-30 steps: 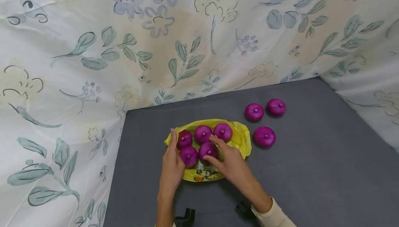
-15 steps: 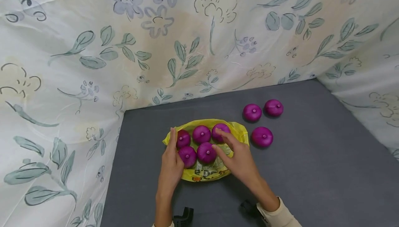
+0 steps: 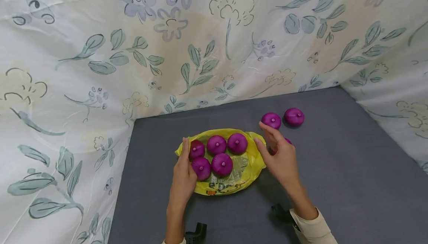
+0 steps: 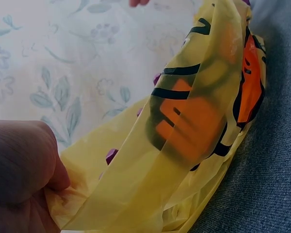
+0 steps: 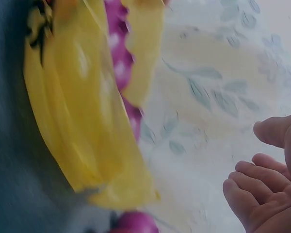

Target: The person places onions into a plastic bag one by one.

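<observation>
A yellow plastic bag (image 3: 255,160) lies spread on the dark table, its mouth upward. Inside sit several round purple onions (image 3: 222,164), toward the left and middle. My left hand (image 3: 182,179) holds the bag's left side; in the left wrist view its thumb and fingers pinch the yellow rim. Over the bag's right edge, my right hand (image 3: 283,160) has nothing in it, fingers loosely bent and thumb apart. Beneath those fingers one onion (image 3: 288,141) is mostly hidden. Another onion (image 3: 271,120) shows just beyond the fingertips.
Farther back on the right lies a third loose onion (image 3: 294,117). Floral fabric (image 3: 200,43) hangs behind and at both sides of the grey table cover (image 3: 347,169). A black strap mount (image 3: 197,233) shows by the left wrist.
My right hand has left the onion at the bag's middle and moved right, past the bag's edge, over the loose onions. My left hand has stayed on the bag.
</observation>
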Available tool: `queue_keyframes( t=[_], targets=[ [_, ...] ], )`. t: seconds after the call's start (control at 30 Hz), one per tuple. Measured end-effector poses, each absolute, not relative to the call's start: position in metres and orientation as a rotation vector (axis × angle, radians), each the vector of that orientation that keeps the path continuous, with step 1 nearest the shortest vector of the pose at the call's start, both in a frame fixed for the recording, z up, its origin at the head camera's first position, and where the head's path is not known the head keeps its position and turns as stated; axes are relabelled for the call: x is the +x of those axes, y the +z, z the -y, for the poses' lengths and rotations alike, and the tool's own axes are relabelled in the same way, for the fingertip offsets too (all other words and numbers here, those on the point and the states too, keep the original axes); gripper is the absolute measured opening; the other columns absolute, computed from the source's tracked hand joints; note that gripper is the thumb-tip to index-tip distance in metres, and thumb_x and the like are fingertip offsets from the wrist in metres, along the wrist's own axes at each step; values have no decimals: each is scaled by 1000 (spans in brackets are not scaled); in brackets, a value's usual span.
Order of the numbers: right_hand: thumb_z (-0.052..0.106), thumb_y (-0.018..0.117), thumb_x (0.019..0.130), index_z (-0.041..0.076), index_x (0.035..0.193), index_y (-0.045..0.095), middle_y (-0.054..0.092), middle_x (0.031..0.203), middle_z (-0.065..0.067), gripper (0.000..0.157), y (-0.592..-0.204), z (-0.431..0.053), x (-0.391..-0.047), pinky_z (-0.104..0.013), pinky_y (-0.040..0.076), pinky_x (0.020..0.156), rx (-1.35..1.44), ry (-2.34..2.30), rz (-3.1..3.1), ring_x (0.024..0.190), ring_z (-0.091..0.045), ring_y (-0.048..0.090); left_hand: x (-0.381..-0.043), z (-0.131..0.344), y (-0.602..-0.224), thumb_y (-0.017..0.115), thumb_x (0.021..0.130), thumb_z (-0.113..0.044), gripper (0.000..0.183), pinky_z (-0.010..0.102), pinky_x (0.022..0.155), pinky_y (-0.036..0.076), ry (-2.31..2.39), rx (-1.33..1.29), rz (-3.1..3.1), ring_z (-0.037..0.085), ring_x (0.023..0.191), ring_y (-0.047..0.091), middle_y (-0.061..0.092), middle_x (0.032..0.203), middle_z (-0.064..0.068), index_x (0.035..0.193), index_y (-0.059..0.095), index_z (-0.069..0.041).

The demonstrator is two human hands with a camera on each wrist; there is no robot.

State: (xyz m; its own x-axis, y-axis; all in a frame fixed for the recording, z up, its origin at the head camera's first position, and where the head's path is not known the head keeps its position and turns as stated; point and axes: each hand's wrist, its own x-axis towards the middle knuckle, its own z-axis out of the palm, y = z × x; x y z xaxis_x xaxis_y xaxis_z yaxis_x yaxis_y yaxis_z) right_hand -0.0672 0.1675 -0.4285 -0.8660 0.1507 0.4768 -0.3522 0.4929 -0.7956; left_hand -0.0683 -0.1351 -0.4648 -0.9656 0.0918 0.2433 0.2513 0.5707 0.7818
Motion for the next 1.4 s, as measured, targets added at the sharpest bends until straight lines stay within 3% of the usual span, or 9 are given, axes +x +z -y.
queue_keyframes(
  t=[0.07, 0.3, 0.53, 0.77, 0.97, 1.27, 1.4],
  targets=[
    [19, 78, 98, 22, 151, 61, 64, 147, -1, 55, -425, -177, -69, -29, 50, 100, 113, 1349, 2254, 133, -18, 61, -68, 135, -464, 42, 108, 8, 79, 46, 109, 45, -1348, -287, 2627, 17, 158, 27, 12, 176, -12, 171, 14, -30],
    [20, 78, 98, 19, 149, 62, 65, 146, 2, 53, -418, -207, -73, -16, 46, 101, -24, 1315, 2204, 135, -16, 60, -68, 134, -462, 43, 108, 9, 78, 47, 108, 46, -1326, -295, 2620, 21, 157, 31, 14, 176, -8, 171, 14, -27],
    [24, 78, 98, 24, 149, 62, 64, 147, 7, 53, -417, -229, -71, -17, 47, 103, -149, 1305, 2180, 135, -12, 60, -66, 136, -464, 43, 109, 6, 77, 48, 114, 44, -1333, -252, 2637, 20, 158, 28, 13, 176, -12, 171, 12, -29],
    [25, 78, 98, 24, 149, 63, 65, 146, 1, 53, -421, -242, -75, -17, 48, 102, -220, 1308, 2167, 134, -16, 61, -66, 135, -463, 44, 108, 7, 80, 43, 97, 48, -1333, -241, 2643, 22, 155, 34, 12, 176, -14, 171, 11, -29],
    [30, 78, 98, 25, 147, 65, 66, 145, 2, 51, -422, -249, -76, -17, 48, 101, -272, 1281, 2153, 132, -19, 62, -67, 135, -463, 44, 107, 8, 78, 44, 101, 48, -1333, -251, 2636, 21, 157, 31, 13, 176, -13, 172, 15, -23],
    [34, 78, 98, 27, 150, 61, 62, 149, 1, 55, -423, -259, -77, -21, 48, 104, -348, 1266, 2172, 134, -23, 61, -67, 134, -465, 43, 109, 6, 78, 44, 101, 48, -1343, -241, 2639, 20, 157, 31, 13, 176, -13, 171, 12, -29],
    [34, 78, 98, 25, 152, 60, 61, 151, 2, 58, -423, -262, -78, -22, 48, 105, -360, 1258, 2167, 135, -24, 60, -67, 134, -466, 43, 109, 6, 77, 46, 110, 46, -1339, -241, 2632, 19, 158, 29, 13, 176, -13, 171, 12, -29]
  ],
)
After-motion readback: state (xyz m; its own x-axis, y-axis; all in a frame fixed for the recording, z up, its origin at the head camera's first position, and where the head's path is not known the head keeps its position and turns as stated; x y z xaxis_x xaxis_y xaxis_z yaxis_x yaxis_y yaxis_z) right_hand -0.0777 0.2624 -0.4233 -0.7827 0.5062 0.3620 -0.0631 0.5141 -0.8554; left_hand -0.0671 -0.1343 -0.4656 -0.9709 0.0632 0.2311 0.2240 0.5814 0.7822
